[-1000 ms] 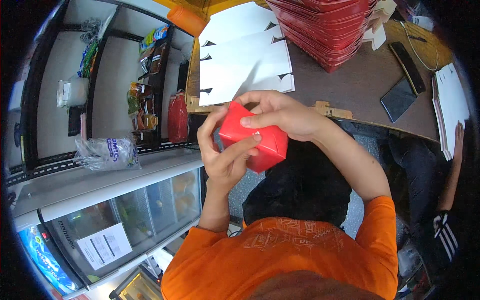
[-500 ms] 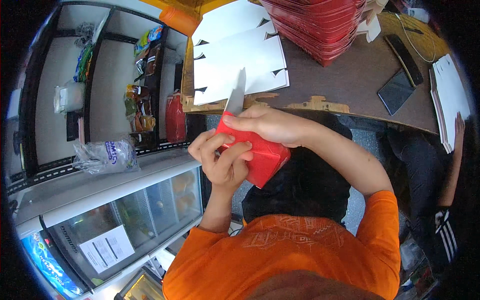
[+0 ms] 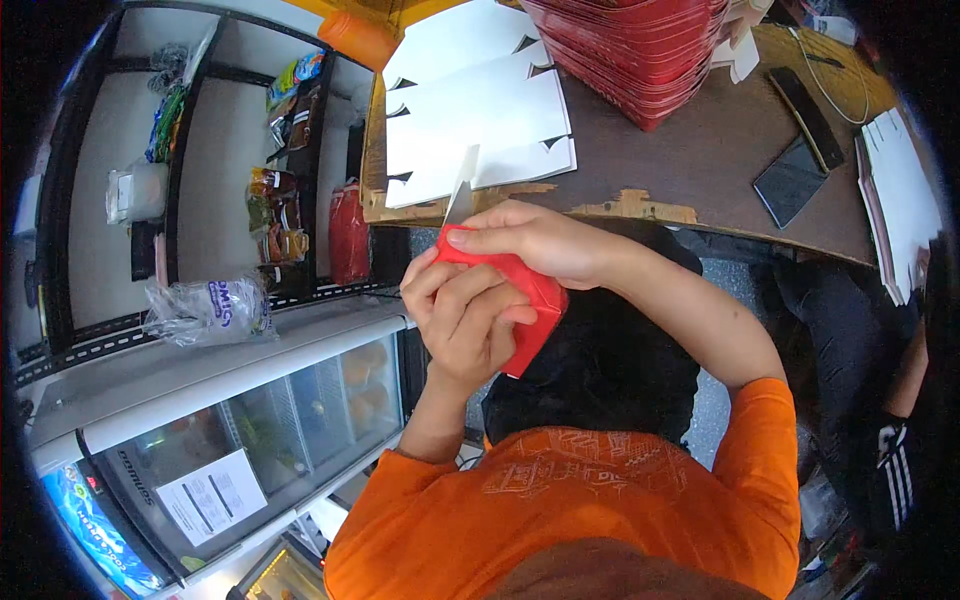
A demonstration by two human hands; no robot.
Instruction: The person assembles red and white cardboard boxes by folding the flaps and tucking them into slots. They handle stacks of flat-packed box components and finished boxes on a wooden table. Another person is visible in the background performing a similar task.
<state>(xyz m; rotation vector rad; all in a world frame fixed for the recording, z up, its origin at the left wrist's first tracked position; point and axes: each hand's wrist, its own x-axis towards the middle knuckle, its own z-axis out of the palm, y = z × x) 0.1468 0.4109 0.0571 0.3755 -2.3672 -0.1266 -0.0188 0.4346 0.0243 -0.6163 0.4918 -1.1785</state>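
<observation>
A small red cardboard box point(image 3: 540, 312), partly folded, is held between both my hands in front of my body, just off the table's near edge. From its far end a narrow pale pointed flap point(image 3: 462, 192) sticks up toward the table. My left hand point(image 3: 462, 310) wraps its curled fingers over the box's left side. My right hand point(image 3: 540, 240) grips the box's upper edge, its thumb laid along the top near the flap. Both hands are closed on the cardboard, and my fingers hide part of the folds.
White flat carton blanks point(image 3: 470, 110) overlap on the brown table point(image 3: 660, 170). Behind them rises a tall stack of nested red boxes point(image 3: 630, 60). A phone point(image 3: 790, 185) and more white blanks point(image 3: 890, 190) lie right, beside another person's hand point(image 3: 921, 268). A glass-doored fridge point(image 3: 270, 420) stands left.
My left hand has shifted right and curled further over the box, covering more of it. The pale flap has tilted slightly. At the far right, the other person's arm has moved down.
</observation>
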